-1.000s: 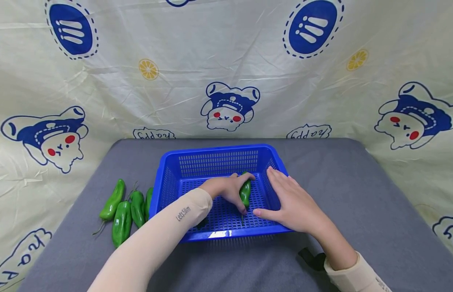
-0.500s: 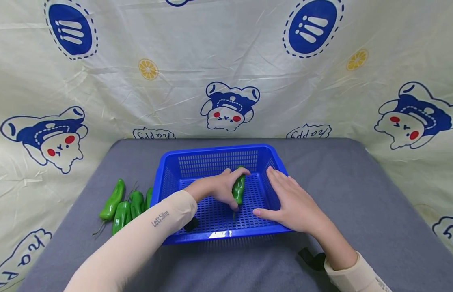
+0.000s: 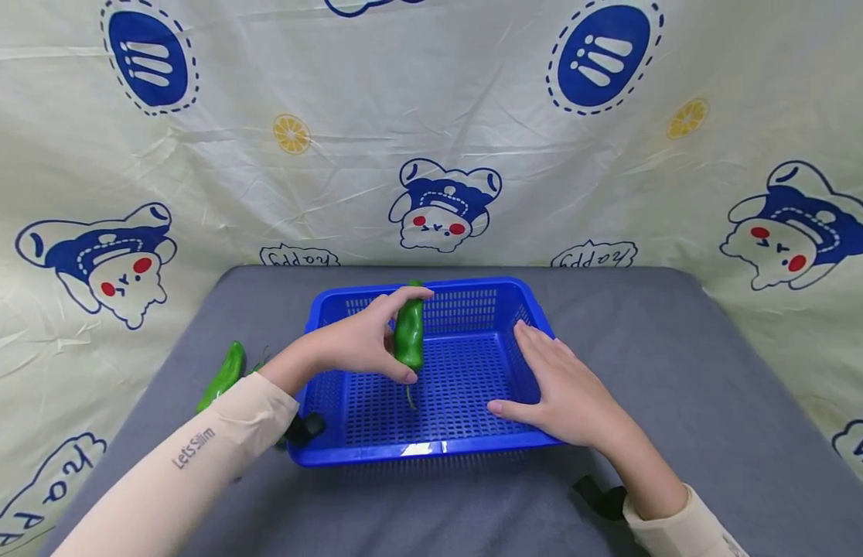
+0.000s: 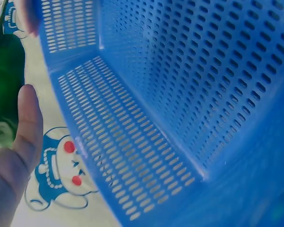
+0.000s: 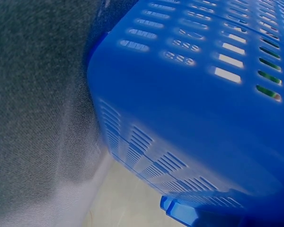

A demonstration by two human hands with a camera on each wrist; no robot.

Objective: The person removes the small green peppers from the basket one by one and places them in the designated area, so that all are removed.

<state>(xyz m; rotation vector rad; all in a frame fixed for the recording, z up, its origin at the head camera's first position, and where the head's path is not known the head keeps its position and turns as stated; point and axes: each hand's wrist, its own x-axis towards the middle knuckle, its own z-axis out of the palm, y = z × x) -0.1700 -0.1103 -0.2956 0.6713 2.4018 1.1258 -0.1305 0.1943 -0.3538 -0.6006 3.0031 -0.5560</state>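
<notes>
My left hand (image 3: 362, 334) holds a long green pepper (image 3: 409, 334) between thumb and fingers, above the left-middle part of a blue plastic basket (image 3: 473, 445). The pepper stands nearly upright in the head view, with its thin stem pointing down. In the left wrist view, the thumb presses the side of the pepper (image 4: 7, 85) at the left edge. My right hand (image 3: 567, 391) lies at the basket's right-hand rim, fingers extended and thumb spread toward the front. The right wrist view has no hand in it, only the basket's slotted outer wall (image 5: 180, 109).
Another green pepper (image 3: 224, 375) lies on the grey cloth (image 3: 654, 356) left of the basket, partly behind the left sleeve (image 3: 202, 449). More peppers there are mostly hidden by that arm. A printed cream sheet (image 3: 348, 201) hangs behind and at both sides.
My left hand has carried the pepper up and to the left from low inside the basket. The left sleeve now covers most of the peppers on the cloth. My right hand has stayed put.
</notes>
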